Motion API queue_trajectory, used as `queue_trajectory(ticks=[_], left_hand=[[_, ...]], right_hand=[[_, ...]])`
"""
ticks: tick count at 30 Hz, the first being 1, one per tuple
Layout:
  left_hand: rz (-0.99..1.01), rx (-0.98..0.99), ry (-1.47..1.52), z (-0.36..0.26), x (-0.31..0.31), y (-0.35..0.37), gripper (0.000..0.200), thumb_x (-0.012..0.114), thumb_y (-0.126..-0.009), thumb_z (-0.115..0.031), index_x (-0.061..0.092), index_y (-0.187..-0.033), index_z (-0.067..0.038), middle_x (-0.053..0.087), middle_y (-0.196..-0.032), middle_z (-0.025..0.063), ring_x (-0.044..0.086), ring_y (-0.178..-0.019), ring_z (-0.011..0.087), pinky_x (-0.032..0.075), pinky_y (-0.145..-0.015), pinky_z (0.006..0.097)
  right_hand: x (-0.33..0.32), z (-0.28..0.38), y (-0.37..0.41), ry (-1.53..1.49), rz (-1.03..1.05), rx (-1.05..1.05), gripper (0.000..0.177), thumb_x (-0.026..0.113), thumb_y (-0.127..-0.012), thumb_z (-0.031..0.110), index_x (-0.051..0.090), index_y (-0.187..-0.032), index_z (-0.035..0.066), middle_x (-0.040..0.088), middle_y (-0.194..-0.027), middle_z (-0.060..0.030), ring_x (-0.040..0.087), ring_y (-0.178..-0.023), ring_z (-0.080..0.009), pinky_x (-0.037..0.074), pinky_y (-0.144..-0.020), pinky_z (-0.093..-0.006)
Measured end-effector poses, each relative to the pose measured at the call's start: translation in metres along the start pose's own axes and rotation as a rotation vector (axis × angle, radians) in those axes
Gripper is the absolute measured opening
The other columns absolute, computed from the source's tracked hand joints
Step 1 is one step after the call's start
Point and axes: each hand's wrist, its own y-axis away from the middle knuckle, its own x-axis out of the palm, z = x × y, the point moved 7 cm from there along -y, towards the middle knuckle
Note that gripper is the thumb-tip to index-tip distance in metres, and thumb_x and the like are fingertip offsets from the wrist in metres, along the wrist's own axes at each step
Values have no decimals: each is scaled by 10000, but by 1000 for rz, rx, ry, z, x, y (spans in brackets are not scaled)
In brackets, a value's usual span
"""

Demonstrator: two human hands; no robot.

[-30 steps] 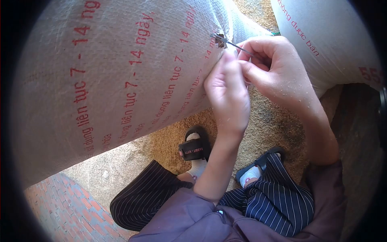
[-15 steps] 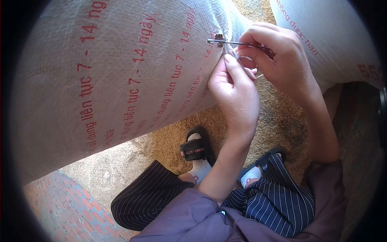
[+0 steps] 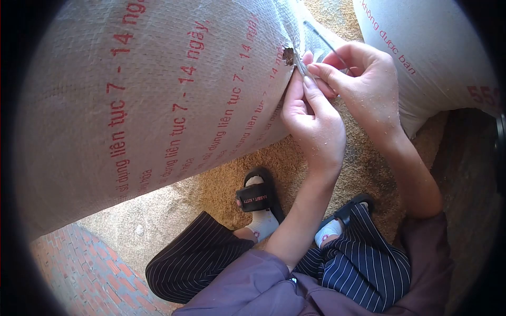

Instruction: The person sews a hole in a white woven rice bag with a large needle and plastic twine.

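Note:
A large, full white woven sack (image 3: 158, 105) with red printing fills the left of the view. At its gathered edge is a small dark hole (image 3: 288, 56). My left hand (image 3: 316, 118) pinches the sack's edge just below the hole, thumb against fingers. Close on its right, my right hand (image 3: 363, 79) is closed round a thin metal needle (image 3: 322, 39), which slants up and left past the sack's edge. The fingertips of both hands nearly meet, and what lies between them is partly hidden.
A second white sack (image 3: 427, 47) with red printing stands at the upper right. Golden grain husks (image 3: 211, 195) cover the floor round my sandalled feet. Red brick paving (image 3: 89, 263) shows at the lower left.
The needle has turned from nearly level to slanting up and left, its tip now away from the hole. My left hand has moved slightly right and down; my right fingers have come closer to it.

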Motion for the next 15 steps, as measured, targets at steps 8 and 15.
queue_trajectory(ticks=[8, 15], left_hand=[[-34, 67, -23, 3, 0, -1, 314, 412, -975, -78, 516, -1222, 84, 600, -1135, 168, 597, -1001, 173, 484, -857, 276], [43, 142, -168, -4, 0, -3, 319, 437, -966, -72, 503, -1218, 112, 613, -1111, 173, 576, -1012, 167, 465, -872, 278]], right_hand=[[10, -6, 1, -136, 95, 213, 213, 642, -775, 161, 711, -854, -24, 679, -703, -143, 662, -639, -167, 526, -609, -269], [7, 24, -1, 190, 131, -198, 146, 649, -803, 78, 690, -874, -43, 634, -663, -99, 531, -554, -77, 420, -510, -217]])
